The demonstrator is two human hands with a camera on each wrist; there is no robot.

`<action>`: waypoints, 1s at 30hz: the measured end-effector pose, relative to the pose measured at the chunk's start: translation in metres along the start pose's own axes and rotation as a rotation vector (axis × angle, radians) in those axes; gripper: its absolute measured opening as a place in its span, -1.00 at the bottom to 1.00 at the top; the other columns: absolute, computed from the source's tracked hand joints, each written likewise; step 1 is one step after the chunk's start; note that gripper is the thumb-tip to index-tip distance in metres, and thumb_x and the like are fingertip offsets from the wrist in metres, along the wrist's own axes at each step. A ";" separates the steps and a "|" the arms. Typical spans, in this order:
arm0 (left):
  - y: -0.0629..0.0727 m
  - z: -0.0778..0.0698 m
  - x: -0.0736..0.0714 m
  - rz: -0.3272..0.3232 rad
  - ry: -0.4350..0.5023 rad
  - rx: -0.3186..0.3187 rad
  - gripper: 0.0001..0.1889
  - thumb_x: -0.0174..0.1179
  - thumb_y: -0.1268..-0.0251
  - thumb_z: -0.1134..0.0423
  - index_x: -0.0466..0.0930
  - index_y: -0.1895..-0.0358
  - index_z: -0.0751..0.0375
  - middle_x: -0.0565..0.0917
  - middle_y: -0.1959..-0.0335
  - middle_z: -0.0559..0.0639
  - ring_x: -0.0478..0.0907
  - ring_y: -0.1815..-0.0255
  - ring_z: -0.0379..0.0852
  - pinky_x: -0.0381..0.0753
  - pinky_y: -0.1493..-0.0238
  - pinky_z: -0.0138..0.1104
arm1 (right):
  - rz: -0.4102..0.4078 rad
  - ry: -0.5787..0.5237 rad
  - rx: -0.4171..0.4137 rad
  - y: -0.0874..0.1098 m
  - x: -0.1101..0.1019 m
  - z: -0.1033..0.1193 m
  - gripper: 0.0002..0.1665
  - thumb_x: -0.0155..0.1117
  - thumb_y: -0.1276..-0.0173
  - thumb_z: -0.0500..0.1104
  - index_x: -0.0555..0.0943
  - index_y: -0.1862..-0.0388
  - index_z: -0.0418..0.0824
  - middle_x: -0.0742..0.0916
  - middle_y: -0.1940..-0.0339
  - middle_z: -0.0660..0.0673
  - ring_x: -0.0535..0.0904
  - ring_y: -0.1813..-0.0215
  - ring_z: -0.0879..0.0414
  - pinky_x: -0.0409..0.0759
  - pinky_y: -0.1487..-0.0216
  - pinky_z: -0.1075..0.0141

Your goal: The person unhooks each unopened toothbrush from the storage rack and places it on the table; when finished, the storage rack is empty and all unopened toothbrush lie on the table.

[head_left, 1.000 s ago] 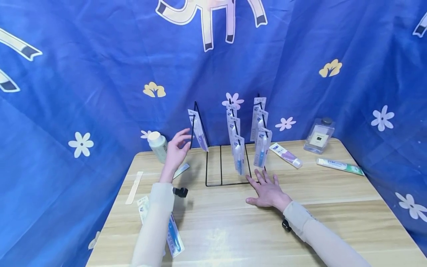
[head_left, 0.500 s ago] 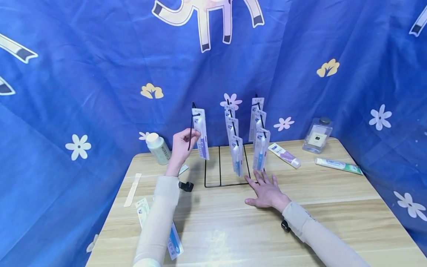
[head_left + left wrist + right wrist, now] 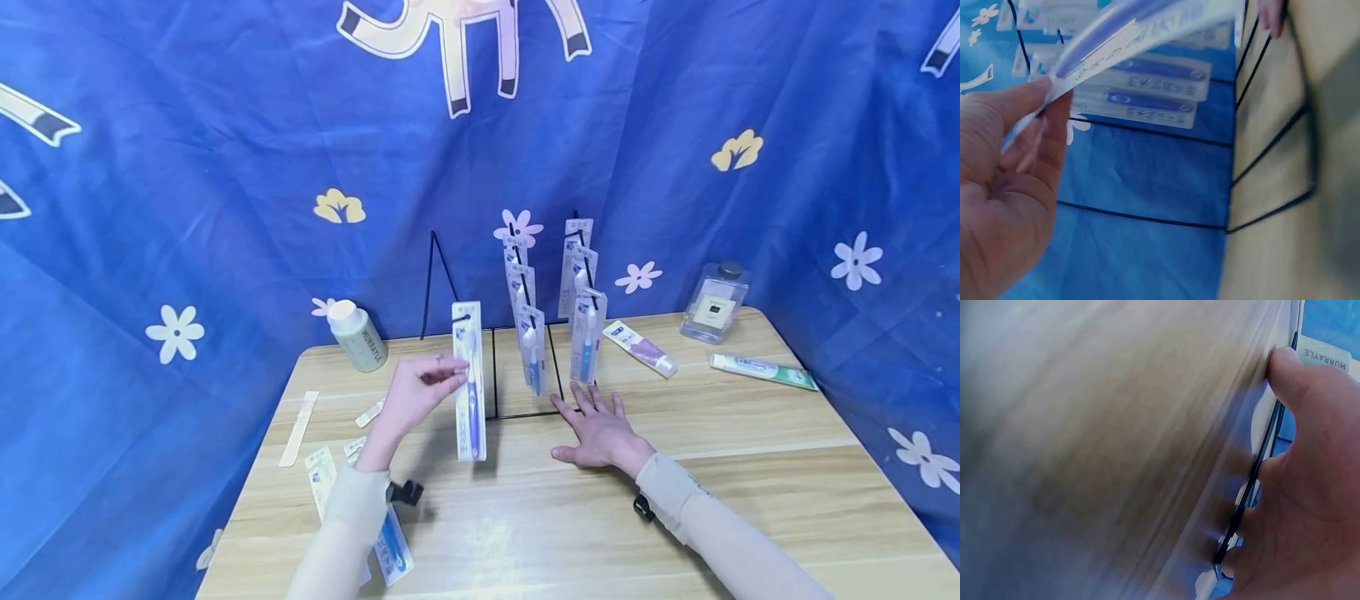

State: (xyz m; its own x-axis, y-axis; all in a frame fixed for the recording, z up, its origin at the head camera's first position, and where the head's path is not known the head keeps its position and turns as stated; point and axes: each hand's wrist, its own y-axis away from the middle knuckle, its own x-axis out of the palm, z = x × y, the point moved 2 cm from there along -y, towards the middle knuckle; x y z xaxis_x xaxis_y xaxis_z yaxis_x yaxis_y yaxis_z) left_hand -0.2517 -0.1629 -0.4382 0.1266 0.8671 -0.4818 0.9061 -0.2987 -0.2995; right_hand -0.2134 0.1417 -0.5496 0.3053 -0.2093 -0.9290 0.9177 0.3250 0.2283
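Observation:
My left hand (image 3: pixel 450 372) pinches a carded purple toothbrush pack (image 3: pixel 469 383) by its edge and holds it upright above the table, in front of the black wire rack (image 3: pixel 495 412). In the left wrist view the thumb and fingers (image 3: pixel 1016 156) grip the pack (image 3: pixel 1129 37), with the rack's wires (image 3: pixel 1260 156) behind. The rack's left hook (image 3: pixel 435 275) is bare. Several toothbrush packs hang on the middle hook (image 3: pixel 527 321) and the right hook (image 3: pixel 581 312). My right hand (image 3: pixel 592 408) lies flat on the table with its fingertips at the rack's base wire (image 3: pixel 1254 487).
A white bottle (image 3: pixel 358 335) stands at the back left and a glass bottle (image 3: pixel 716 304) at the back right. Two toothpaste tubes (image 3: pixel 641 347) (image 3: pixel 761 371) lie on the right. More packs (image 3: pixel 390 546) and a pale strip (image 3: pixel 300 429) lie on the wooden table (image 3: pixel 562 533) at the left. A blue curtain surrounds it.
My left hand took the purple toothbrush pack off the left hook and brought it down and toward me. The left hook now hangs bare. The right hand stayed put.

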 end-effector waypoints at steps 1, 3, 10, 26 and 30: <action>0.009 0.006 -0.001 -0.003 -0.009 -0.007 -0.77 0.46 -0.19 0.33 0.81 0.07 0.21 0.82 0.10 0.16 0.73 0.25 -0.19 0.71 0.18 -0.44 | 0.001 -0.004 0.000 0.000 0.000 0.000 0.12 0.20 -0.29 0.50 0.03 -0.69 0.17 -0.03 -0.73 -0.24 -0.16 -0.69 -0.38 -0.26 -0.55 -0.45; 0.029 0.012 -0.003 -0.013 -0.022 -0.068 -0.76 0.46 -0.18 0.31 0.81 0.07 0.18 0.82 0.11 0.14 0.75 0.22 -0.18 0.72 0.15 -0.43 | 0.002 -0.007 -0.001 0.000 0.000 0.000 0.12 0.20 -0.29 0.50 0.03 -0.69 0.17 -0.04 -0.73 -0.23 -0.16 -0.69 -0.39 -0.26 -0.54 -0.45; 0.093 0.038 -0.010 -0.106 -0.154 -0.331 -0.77 0.49 -0.10 0.36 0.82 0.12 0.19 0.80 0.33 0.08 0.61 0.43 -0.32 0.64 0.33 -0.48 | 0.003 -0.001 -0.006 -0.001 0.000 0.000 0.13 0.20 -0.28 0.50 0.02 -0.69 0.17 -0.04 -0.73 -0.23 -0.23 -0.70 -0.34 -0.26 -0.55 -0.44; 0.132 0.049 -0.014 -0.042 -0.446 -0.500 -0.81 0.47 -0.09 0.39 0.78 0.19 0.28 0.78 0.35 0.07 0.63 0.40 -0.16 0.59 0.40 -0.36 | 0.017 -0.017 -0.004 0.003 -0.002 -0.001 0.12 0.20 -0.31 0.48 0.03 -0.69 0.12 -0.04 -0.72 -0.26 -0.17 -0.68 -0.41 -0.26 -0.54 -0.46; 0.137 0.044 -0.012 -0.050 -0.506 -0.455 -0.75 0.48 -0.05 0.44 0.77 0.15 0.35 0.75 0.17 0.26 0.72 0.31 -0.02 0.70 0.33 -0.24 | 0.017 -0.011 -0.004 0.002 -0.001 0.000 0.12 0.19 -0.31 0.49 0.02 -0.69 0.15 -0.05 -0.73 -0.25 -0.20 -0.69 -0.38 -0.26 -0.54 -0.46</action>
State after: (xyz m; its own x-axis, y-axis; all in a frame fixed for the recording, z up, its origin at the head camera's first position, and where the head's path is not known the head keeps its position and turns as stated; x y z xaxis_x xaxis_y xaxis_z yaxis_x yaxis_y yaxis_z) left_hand -0.1466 -0.2322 -0.5099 -0.0237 0.5493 -0.8353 0.9995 0.0301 -0.0086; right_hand -0.2117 0.1430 -0.5480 0.3240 -0.2140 -0.9215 0.9111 0.3327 0.2431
